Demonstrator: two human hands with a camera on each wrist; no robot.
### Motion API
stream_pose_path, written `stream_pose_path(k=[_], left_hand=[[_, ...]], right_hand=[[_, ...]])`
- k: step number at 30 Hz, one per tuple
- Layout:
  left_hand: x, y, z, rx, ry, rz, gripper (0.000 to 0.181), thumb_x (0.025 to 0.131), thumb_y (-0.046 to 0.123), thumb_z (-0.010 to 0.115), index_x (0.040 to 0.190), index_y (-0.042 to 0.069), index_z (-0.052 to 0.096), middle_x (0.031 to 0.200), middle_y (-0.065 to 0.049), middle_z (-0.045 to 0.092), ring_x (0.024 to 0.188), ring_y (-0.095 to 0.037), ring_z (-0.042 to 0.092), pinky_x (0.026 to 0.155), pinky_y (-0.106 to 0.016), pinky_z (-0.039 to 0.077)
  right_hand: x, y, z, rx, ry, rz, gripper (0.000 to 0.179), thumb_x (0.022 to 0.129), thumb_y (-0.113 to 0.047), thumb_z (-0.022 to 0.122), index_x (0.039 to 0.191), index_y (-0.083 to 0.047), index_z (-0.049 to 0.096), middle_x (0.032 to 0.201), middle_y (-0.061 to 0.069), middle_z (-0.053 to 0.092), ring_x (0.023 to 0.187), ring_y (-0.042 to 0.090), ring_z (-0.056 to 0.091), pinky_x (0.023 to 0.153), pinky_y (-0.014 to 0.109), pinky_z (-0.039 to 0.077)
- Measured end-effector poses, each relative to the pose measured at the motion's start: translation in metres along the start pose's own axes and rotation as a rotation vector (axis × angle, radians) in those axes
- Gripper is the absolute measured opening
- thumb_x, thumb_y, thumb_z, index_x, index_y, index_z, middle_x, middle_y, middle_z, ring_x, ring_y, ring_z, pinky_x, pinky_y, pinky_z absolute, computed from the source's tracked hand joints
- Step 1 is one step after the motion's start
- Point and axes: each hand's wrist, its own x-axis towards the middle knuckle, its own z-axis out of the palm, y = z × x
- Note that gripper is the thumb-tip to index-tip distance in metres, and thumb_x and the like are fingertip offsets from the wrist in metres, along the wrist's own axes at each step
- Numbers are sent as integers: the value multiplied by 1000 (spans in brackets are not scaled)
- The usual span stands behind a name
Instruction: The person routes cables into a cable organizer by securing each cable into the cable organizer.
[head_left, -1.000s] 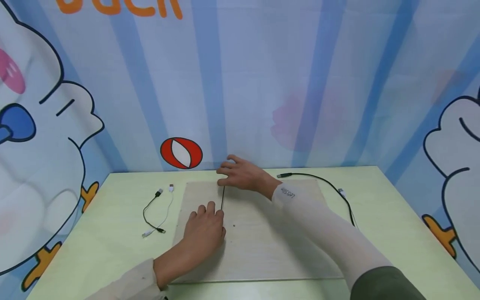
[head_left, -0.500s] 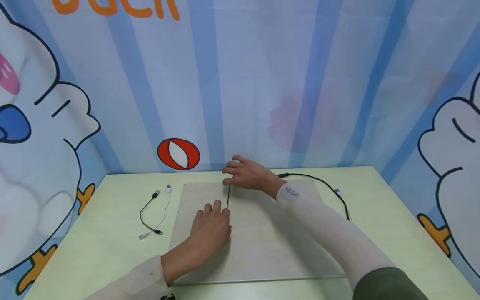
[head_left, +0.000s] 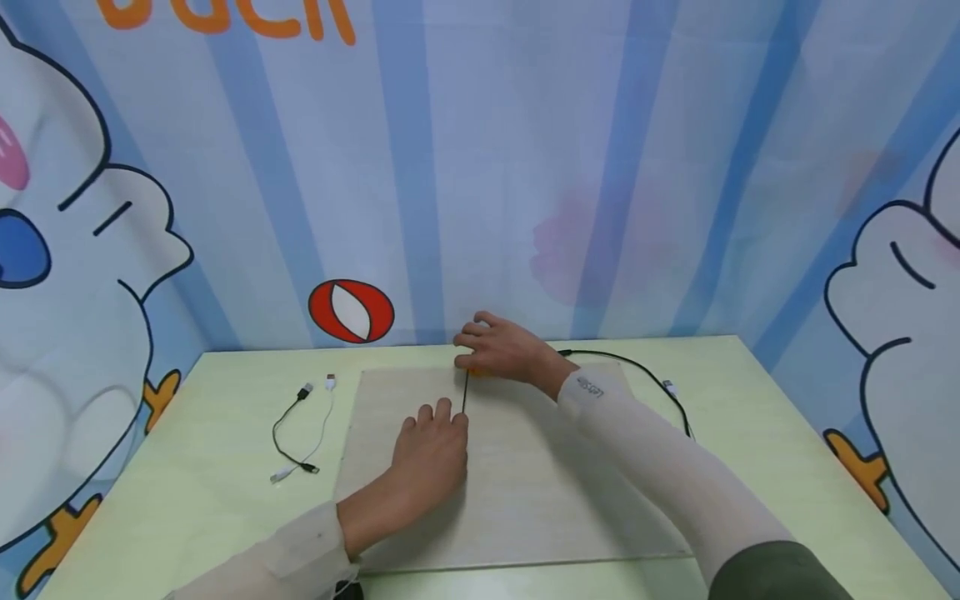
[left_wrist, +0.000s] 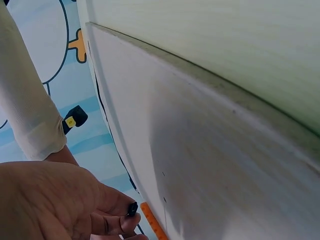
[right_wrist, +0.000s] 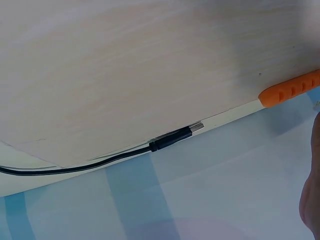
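A thin black cable stretches straight between my two hands over a pale board. Its near part is gripped by my left hand; the left wrist view shows thumb and fingers pinching a small black plug. At the board's far edge, my right hand holds the cable's far part, fingers bent, though the exact contact is hidden. An orange ribbed piece lies at that edge under the right hand; its kind is unclear.
The board lies on a light table. A short black cable and a white one lie on the left. Thicker black cable and a white plug are at right. A printed curtain stands behind.
Both hands have shifted slightly right in view with the cable still stretched between them; the head view has also shifted a little. A bit of orange now shows under the right hand.
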Motion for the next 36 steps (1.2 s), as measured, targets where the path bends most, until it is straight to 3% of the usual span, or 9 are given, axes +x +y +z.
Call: stream_pose_path(k=[8, 13, 23, 36], left_hand=[[9, 2, 3, 14, -14, -3, 21, 104, 14, 76, 119, 0, 74, 113, -15, 61, 94, -30, 56, 77, -44, 50], [15, 2, 4, 5, -34, -14, 25, 104, 16, 78, 123, 0, 75, 117, -17, 62, 97, -31, 57, 81, -45, 53], [25, 4, 9, -25, -86, -36, 26, 104, 18, 79, 122, 0, 76, 118, -17, 61, 102, -32, 57, 87, -48, 53], [26, 3, 9, 7, -60, -32, 20, 105, 18, 77, 115, 2, 75, 115, -16, 61, 101, -32, 57, 86, -48, 52]], right_hand=[[-2, 2, 1, -9, -59, 32, 29, 107, -20, 80, 130, -32, 68, 147, -2, 69, 136, 21, 64, 123, 43, 49], [-1, 2, 2, 55, -91, 71, 34, 106, -12, 80, 133, -30, 68, 148, 0, 69, 133, 23, 64, 123, 43, 49], [-1, -2, 8, 83, -70, 102, 29, 106, -11, 80, 129, -28, 73, 142, 0, 70, 121, 22, 62, 115, 42, 52], [6, -7, 8, 48, -109, 148, 24, 107, -12, 79, 123, -29, 80, 139, -1, 71, 118, 22, 60, 111, 40, 51]])
